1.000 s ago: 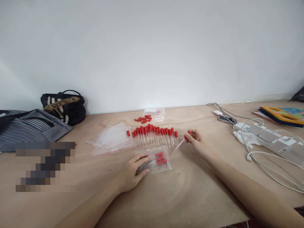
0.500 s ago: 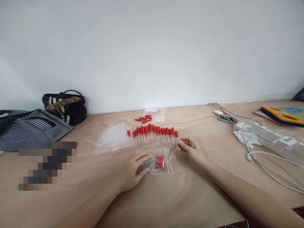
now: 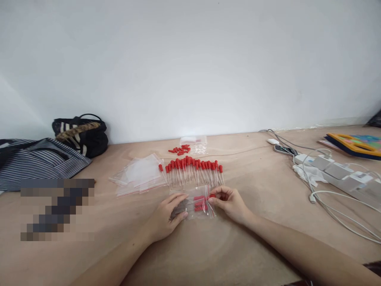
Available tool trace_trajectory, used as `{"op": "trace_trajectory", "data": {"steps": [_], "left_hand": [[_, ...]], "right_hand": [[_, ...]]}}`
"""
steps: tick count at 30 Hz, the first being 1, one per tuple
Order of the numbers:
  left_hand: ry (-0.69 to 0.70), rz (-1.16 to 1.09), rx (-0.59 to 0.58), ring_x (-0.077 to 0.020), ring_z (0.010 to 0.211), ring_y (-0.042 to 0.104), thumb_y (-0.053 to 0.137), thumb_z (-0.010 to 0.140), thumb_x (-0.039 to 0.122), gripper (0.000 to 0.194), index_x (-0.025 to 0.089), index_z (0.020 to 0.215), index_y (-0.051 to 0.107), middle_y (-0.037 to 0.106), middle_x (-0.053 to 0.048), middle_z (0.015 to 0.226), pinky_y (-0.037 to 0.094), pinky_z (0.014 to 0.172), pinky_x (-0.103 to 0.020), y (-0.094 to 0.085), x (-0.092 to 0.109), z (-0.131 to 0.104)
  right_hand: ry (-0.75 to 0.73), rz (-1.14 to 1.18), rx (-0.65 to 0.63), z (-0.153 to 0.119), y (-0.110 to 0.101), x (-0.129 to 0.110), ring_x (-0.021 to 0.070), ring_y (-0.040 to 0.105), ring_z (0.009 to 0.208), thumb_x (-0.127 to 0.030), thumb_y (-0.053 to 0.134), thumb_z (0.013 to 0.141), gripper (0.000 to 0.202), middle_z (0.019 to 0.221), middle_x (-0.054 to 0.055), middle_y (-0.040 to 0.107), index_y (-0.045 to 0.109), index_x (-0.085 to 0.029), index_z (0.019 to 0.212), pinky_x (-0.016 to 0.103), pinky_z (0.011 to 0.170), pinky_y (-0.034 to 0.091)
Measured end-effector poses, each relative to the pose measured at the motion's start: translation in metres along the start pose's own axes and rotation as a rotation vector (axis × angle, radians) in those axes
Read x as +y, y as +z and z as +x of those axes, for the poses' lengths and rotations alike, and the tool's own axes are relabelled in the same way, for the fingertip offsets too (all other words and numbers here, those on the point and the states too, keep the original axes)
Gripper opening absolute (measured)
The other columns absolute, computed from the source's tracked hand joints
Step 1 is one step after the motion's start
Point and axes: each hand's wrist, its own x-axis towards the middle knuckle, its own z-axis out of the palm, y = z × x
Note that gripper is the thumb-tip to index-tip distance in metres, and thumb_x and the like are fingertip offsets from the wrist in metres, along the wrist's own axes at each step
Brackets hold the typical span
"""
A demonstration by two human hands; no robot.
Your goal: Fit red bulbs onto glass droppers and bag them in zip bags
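A clear zip-lock bag (image 3: 191, 215) with several red-bulbed glass droppers in it lies flat on the table, its red-striped mouth to the right. My left hand (image 3: 168, 214) holds the bag's left end, fingers over the top edge and thumb along the lower one. At the mouth, my right hand (image 3: 228, 201) pinches another dropper by its red bulb (image 3: 212, 196); its tube points left into the bag and is hard to make out. Just behind the bag, a row of droppers (image 3: 195, 169) lies side by side, bulbs pointing away from me.
Flat zip-lock bags (image 3: 139, 172) are stacked at the left. Loose red bulbs (image 3: 180, 150) and a bag of glass tubes (image 3: 199, 147) lie near the wall. A striped bag (image 3: 44, 161) and a black bag (image 3: 92, 137) stand far left. Chargers and cables (image 3: 330, 169) spread at right.
My right hand has moved left and toward me, bringing the dropper from beside the bag to its mouth. My left hand stays on the bag.
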Motion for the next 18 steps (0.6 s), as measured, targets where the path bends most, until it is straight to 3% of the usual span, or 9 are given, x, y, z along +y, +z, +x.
{"op": "trace_trajectory", "data": {"steps": [3, 5, 10, 18], "left_hand": [[-0.002, 0.002, 0.007, -0.0213, 0.108, 0.051, 0.048, 0.081, 0.027, 0.038, 0.021, 0.118, 0.048, 0.053, -0.008, 0.119, 0.042, 0.092, -0.038, 0.000, 0.001, 0.000], [-0.001, 0.003, 0.002, -0.0213, 0.108, 0.051, 0.048, 0.081, 0.027, 0.038, 0.021, 0.118, 0.048, 0.053, -0.008, 0.119, 0.042, 0.092, -0.038, -0.001, 0.001, 0.000], [0.009, 0.007, -0.008, -0.0215, 0.108, 0.051, 0.048, 0.081, 0.028, 0.038, 0.021, 0.119, 0.048, 0.053, -0.008, 0.119, 0.042, 0.092, -0.038, -0.001, 0.000, -0.001], [0.040, 0.022, -0.050, -0.0207, 0.114, 0.047, 0.045, 0.083, 0.026, 0.041, 0.021, 0.123, 0.046, 0.049, -0.007, 0.126, 0.039, 0.096, -0.038, -0.001, 0.000, 0.000]], "right_hand": [[-0.083, -0.106, -0.058, 0.002, 0.001, 0.003, 0.0160, 0.059, 0.071, -0.035, 0.066, 0.064, 0.022, 0.075, 0.003, 0.065, 0.066, -0.019, 0.080, 0.030, 0.067, 0.045], [-0.052, -0.064, -0.128, 0.003, 0.001, 0.004, 0.0171, 0.060, 0.077, -0.034, 0.063, 0.067, 0.028, 0.084, 0.005, 0.067, 0.064, -0.018, 0.090, 0.032, 0.071, 0.046], [0.026, -0.121, -0.127, 0.009, 0.005, 0.004, 0.0125, 0.058, 0.060, -0.026, 0.063, 0.065, 0.020, 0.074, 0.004, 0.068, 0.058, -0.016, 0.082, 0.026, 0.057, 0.044], [-0.095, -0.386, -0.117, 0.012, 0.011, -0.005, 0.0085, 0.050, 0.050, -0.020, 0.053, 0.073, 0.006, 0.056, -0.002, 0.058, 0.055, -0.017, 0.068, 0.020, 0.049, 0.038]]}}
